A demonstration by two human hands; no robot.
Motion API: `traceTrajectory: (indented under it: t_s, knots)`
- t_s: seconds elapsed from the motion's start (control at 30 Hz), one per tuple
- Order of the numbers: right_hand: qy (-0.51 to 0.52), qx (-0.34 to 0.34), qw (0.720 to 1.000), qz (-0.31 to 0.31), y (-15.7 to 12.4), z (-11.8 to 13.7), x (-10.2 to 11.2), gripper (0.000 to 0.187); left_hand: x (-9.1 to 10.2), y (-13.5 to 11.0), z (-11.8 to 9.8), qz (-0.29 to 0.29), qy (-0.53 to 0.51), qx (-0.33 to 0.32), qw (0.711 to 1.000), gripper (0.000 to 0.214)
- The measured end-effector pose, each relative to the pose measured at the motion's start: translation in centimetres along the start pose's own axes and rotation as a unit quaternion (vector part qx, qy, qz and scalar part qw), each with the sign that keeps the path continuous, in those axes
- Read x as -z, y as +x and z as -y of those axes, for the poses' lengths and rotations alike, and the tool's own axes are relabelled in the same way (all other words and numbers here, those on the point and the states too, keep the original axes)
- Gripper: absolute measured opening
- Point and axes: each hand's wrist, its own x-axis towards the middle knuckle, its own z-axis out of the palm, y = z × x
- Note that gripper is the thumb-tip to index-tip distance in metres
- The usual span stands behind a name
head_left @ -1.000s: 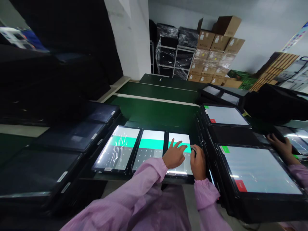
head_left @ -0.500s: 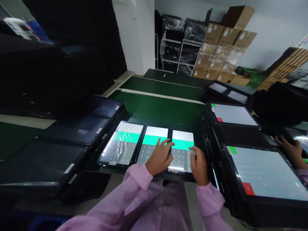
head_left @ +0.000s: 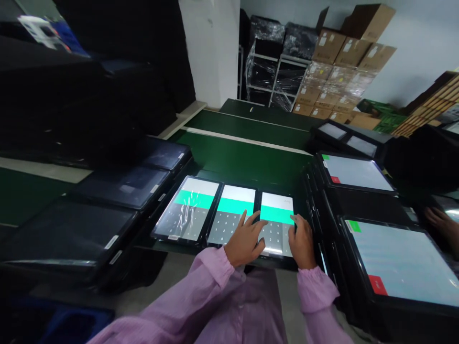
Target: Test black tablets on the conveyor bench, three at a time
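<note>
Three lit tablets lie side by side before me, each with a white, green and grey number-pad screen. Over the gap between the middle tablet [head_left: 234,203] and the right tablet [head_left: 276,215] is my left hand [head_left: 244,242], open with fingers spread and nothing held. My right hand [head_left: 302,242] is at the right tablet's right edge, its index finger stretched to the green band and the thumb apart. Whether that fingertip touches the glass I cannot tell. Reflections streak the left tablet [head_left: 190,208].
Stacks of dark tablets [head_left: 122,186] stand on the left. On the right, stacks carry lit tablets [head_left: 401,258] with green and red corner patches. Another person's hand [head_left: 442,224] shows at the right edge. Behind the green bench [head_left: 236,150] are wrapped racks and cardboard boxes [head_left: 330,48].
The whole view has shifted slightly, so things appear a little further right. My left hand sits slightly lower against the tablets; my right hand stays by the right tablet's edge.
</note>
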Motion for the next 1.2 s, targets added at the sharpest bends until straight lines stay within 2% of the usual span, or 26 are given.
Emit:
traceTrajectory:
  t_s: [0.13,0.37,0.5,0.6,0.73,0.9,1.03,1.2]
  knots:
    - [-0.003,0.008,1.000,0.014,0.2,-0.1,-0.9,0.032,1.2,-1.7,0.5,-0.035,-0.009,0.030,0.999,0.058]
    - [-0.001,-0.032,1.000,-0.002,-0.3,-0.2,-0.7,0.036,3.2,-6.5,4.3,-0.086,0.002,0.121,0.989,0.044]
    - [0.014,-0.026,0.999,0.013,-0.2,0.2,-0.6,0.037,4.0,-7.5,5.7,-0.106,0.001,0.139,0.985,0.042]
    - [0.025,-0.019,0.999,0.016,0.0,1.5,-1.1,0.035,4.4,-6.4,5.9,-0.094,-0.005,0.137,0.986,0.043]
    - [0.075,-0.021,0.995,0.056,0.6,4.5,-2.7,0.036,4.4,-3.2,5.9,-0.061,0.008,0.120,0.991,0.045]
    - [0.088,0.067,0.990,0.082,2.1,7.9,-6.2,0.031,3.8,-0.3,6.0,-0.028,0.062,0.108,0.992,0.043]
    - [0.084,0.101,0.988,0.086,3.1,8.4,-8.3,0.029,3.4,-0.1,6.1,-0.042,0.076,0.100,0.991,0.044]
    - [0.073,0.107,0.988,0.078,3.2,8.0,-8.8,0.030,3.4,0.0,6.0,-0.021,0.070,0.074,0.995,0.042]
